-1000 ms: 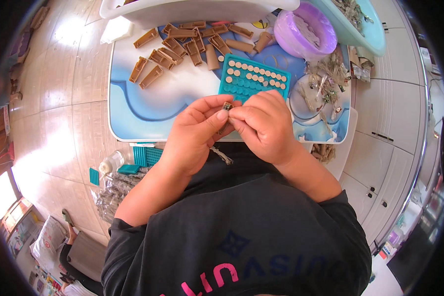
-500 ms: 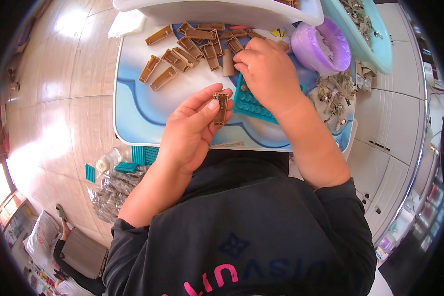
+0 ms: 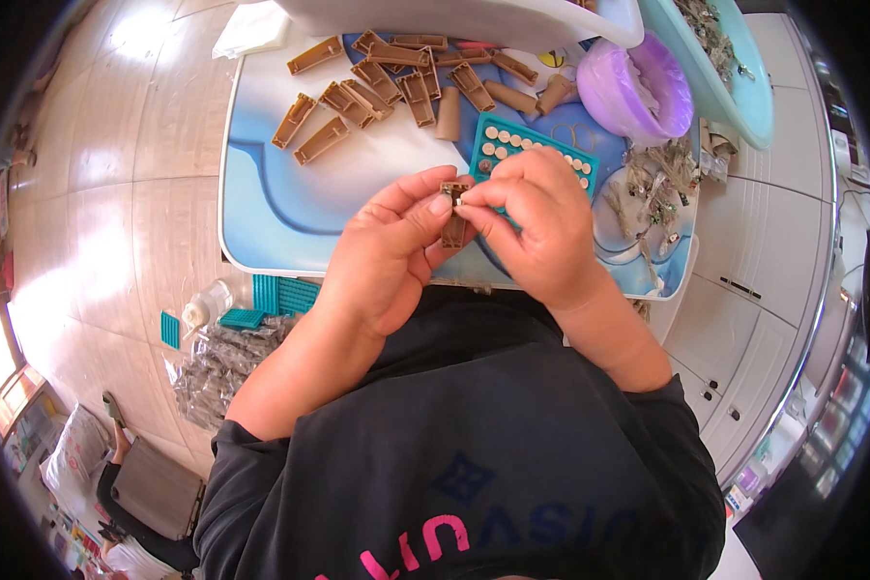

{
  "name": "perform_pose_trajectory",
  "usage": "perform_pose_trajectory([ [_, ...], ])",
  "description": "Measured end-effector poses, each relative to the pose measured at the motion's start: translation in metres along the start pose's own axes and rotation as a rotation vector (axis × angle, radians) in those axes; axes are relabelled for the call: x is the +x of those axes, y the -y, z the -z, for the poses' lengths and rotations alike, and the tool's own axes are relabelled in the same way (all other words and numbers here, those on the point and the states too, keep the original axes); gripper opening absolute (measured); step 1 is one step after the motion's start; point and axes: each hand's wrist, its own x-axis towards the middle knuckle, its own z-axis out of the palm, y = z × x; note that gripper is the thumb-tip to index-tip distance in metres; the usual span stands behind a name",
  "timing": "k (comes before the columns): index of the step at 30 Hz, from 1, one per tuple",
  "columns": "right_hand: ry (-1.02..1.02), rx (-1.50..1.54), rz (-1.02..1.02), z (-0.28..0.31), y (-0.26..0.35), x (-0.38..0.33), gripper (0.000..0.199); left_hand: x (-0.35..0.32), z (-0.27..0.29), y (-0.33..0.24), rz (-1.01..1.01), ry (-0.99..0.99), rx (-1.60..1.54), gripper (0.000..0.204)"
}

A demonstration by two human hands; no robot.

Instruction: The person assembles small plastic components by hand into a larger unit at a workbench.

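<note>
My left hand (image 3: 391, 232) holds a small brown plastic casing (image 3: 453, 230) upright between thumb and fingers, its hollow side facing up. At the casing's upper end, the closed fingertips of my right hand (image 3: 541, 237) pinch a tiny pale piece (image 3: 459, 202), mostly covered by the fingers. Just beyond the right hand lies a teal tray (image 3: 487, 120) with rows of small round cream pieces; the hand hides part of it. Several similar brown casings (image 3: 321, 141) are scattered over the far left and middle of the table.
A purple lined tub (image 3: 609, 92) stands at the far right of the blue-and-white table (image 3: 280, 208). Bundles of thin wired parts (image 3: 652, 184) lie beside it. White and light-teal bins (image 3: 749, 106) overhang the far edge. Bagged parts (image 3: 227, 372) sit below left.
My right hand has come back from the far side of the table to the casing in my left hand, uncovering the tray's cream pieces and more casings.
</note>
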Motion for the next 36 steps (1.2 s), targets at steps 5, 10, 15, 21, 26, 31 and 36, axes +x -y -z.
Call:
perform_pose_trajectory([
  [5, -0.024, 0.016, -0.039, -0.002, 0.002, -0.017, 0.016, -0.003, -0.003, 0.007, 0.035, -0.022, -0.016, 0.025],
  [10, -0.101, -0.090, -0.130, 0.004, -0.018, -0.012, 0.015, -0.002, -0.007, 0.007, 0.026, -0.036, -0.011, 0.023],
  [15, 0.007, -0.233, -0.071, -0.002, -0.030, -0.006, 0.015, 0.000, -0.005, 0.005, 0.031, -0.034, 0.012, 0.028],
  [21, -0.065, -0.105, -0.071, -0.001, -0.023, -0.007, 0.016, 0.001, -0.006, 0.005, 0.028, -0.039, -0.020, 0.025],
  [26, -0.043, 0.004, -0.041, 0.002, -0.006, -0.007, 0.018, 0.001, -0.003, 0.006, 0.018, -0.013, -0.031, 0.024],
  [31, -0.022, 0.017, -0.003, -0.001, -0.003, -0.011, 0.016, 0.001, -0.002, 0.008, 0.007, -0.021, -0.001, 0.026],
  [36, -0.075, -0.041, -0.042, 0.002, -0.021, -0.008, 0.014, 0.001, -0.006, 0.006, 0.014, -0.064, -0.020, 0.023],
])
